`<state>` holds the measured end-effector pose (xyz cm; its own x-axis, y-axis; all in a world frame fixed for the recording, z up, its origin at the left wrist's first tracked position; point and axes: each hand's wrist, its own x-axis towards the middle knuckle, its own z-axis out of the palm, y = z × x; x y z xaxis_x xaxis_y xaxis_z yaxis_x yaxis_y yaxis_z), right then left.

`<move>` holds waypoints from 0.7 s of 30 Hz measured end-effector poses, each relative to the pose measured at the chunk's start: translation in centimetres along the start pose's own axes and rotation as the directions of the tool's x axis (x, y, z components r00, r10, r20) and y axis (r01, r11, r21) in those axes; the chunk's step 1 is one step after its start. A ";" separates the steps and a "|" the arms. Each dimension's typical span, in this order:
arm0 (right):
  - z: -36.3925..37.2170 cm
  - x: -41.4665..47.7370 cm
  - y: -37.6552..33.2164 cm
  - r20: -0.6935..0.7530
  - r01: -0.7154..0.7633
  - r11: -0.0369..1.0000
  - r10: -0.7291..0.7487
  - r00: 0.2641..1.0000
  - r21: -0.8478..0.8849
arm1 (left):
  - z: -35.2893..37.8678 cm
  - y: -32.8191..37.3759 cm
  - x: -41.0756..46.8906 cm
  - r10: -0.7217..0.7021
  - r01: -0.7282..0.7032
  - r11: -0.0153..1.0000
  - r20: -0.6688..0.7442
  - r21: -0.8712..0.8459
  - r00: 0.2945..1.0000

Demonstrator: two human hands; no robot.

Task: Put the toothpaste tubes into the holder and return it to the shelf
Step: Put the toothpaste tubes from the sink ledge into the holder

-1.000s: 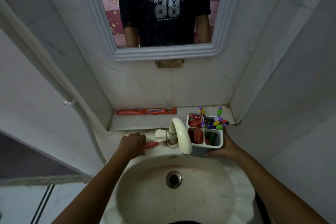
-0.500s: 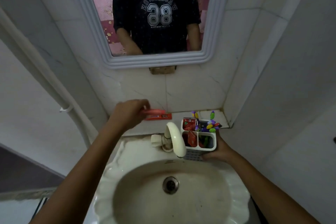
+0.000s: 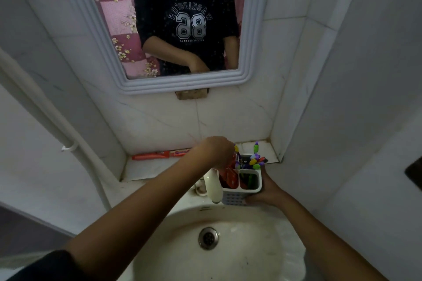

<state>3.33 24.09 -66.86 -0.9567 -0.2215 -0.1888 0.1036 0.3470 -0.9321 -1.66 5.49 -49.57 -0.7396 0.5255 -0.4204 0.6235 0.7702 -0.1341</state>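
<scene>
At the far left a white pipe [image 3: 45, 121] ran down the tiled wall, held by a small clip. Next to it, on the tiled shelf [image 3: 150, 169] behind the sink, one orange toothpaste tube [image 3: 163, 154] lay flat along the back wall, with its far end hidden behind my left wrist. Above the shelf hung the mirror [image 3: 75, 18], and in it I saw my dark shirt with the number on it.

My left hand [image 3: 215, 151] was over the left compartment of the holder [image 3: 239, 196], with the fingers curled downward and closed on a red toothpaste tube [image 3: 228, 177]. The lower part of this tube was already inside that compartment, between other red things, and the top was under my fingers, so I could not tell how tightly I held it. The white tap [image 3: 213, 187] stood just beside the holder on its left, touching it or almost touching; I could not tell which.

The holder was white with small holes in the lower wall, and it was above the back edge of the sink [image 3: 228, 258]. Coloured toothbrushes [image 3: 255, 159] stood out of its back part. My right hand [image 3: 266, 191] was wrapped around the right side and the bottom of the holder.
</scene>
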 end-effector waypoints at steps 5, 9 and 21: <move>0.2 0.0 -0.2 0.002 0.011 1.000 -0.011 1.000 -0.002 | 1.4 -2.6 -0.7 0.002 -0.045 0.857 -0.084 -0.514 0.996; 0.3 0.3 -0.1 0.008 0.023 1.000 -0.023 1.000 -0.013 | 3.6 -8.4 -1.9 -0.262 0.010 0.672 -0.226 -0.740 0.938; 0.4 0.0 0.0 0.066 0.009 0.998 -0.012 0.998 0.054 | 19.8 -18.1 -0.1 -0.485 0.435 0.827 -0.059 -0.357 0.873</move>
<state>3.46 23.69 -66.96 -0.9380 -0.2850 -0.1971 0.1098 0.2951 -0.9491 -7.80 -15.66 -64.87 -0.9626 0.1065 -0.2492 0.1031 0.9943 0.0268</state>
